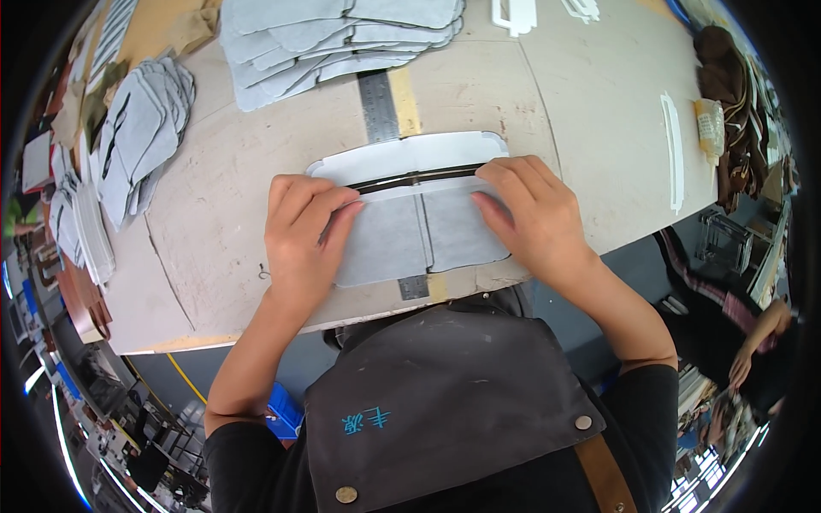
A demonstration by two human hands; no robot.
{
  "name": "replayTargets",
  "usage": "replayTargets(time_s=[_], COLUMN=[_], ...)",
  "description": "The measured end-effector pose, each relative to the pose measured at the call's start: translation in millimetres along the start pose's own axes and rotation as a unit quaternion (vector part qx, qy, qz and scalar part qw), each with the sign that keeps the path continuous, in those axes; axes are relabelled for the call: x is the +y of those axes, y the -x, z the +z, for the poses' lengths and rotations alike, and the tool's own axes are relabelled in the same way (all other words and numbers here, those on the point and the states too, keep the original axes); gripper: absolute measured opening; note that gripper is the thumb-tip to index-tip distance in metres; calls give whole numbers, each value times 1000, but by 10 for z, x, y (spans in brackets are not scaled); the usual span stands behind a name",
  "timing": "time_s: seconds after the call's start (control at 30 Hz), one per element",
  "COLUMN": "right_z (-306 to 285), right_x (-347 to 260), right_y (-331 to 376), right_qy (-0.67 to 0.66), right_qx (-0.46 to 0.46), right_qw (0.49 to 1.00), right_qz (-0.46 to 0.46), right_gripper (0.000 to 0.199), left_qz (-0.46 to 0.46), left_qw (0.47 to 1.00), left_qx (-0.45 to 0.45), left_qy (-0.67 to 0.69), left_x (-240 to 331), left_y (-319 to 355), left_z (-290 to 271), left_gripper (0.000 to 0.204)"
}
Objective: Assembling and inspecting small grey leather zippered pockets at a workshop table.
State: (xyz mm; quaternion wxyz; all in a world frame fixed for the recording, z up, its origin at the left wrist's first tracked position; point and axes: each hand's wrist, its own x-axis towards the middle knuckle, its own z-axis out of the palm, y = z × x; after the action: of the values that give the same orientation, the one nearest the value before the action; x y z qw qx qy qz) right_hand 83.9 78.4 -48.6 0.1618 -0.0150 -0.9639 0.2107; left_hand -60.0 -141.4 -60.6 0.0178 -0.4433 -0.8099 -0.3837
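Two grey cut fabric pieces [428, 231] lie side by side near the table's front edge, under a white template [410, 154] with a dark slot running across it. My left hand [299, 235] presses flat on the left grey piece, fingertips at the slot. My right hand [530, 214] presses on the right grey piece, fingers also reaching the slot. Neither hand grips anything. A metal ruler [378, 104] runs under the pieces, away from me.
A stack of grey cut pieces [333, 38] lies at the back, more grey pieces [141, 128] at the left. White plastic strips [673, 150] rest on the right of the table [222, 214]. Another person's hand [742, 363] shows at the lower right.
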Motion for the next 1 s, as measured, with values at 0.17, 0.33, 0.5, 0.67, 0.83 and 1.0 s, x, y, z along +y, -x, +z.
replayTargets(time_s=[0.17, 0.33, 0.5, 0.67, 0.83, 1.0], right_z=[148, 281, 374, 397, 415, 433], right_x=[-116, -245, -258, -243, -265, -246], right_y=[-49, -106, -107, -102, -116, -87], right_qy=[-54, -116, -116, -114, -95, -69], right_qx=[11, 33, 63, 70, 78, 90], right_qw=[998, 993, 991, 990, 992, 994], right_qz=[-12, 15, 23, 38, 39, 7], right_gripper=[17, 20, 17, 17, 15, 17], left_qz=[-36, -12, 4, 20, 28, 37], left_qw=[999, 1000, 1000, 1000, 999, 999], left_qx=[5, 1, -2, -13, -20, -15], left_qy=[-17, -5, 1, 3, -14, -16], left_x=[-118, -141, -181, -202, -216, -211], left_y=[143, 119, 126, 98, 100, 83], left_z=[-120, -100, -102, -115, -132, -133], left_gripper=[18, 17, 16, 16, 18, 15])
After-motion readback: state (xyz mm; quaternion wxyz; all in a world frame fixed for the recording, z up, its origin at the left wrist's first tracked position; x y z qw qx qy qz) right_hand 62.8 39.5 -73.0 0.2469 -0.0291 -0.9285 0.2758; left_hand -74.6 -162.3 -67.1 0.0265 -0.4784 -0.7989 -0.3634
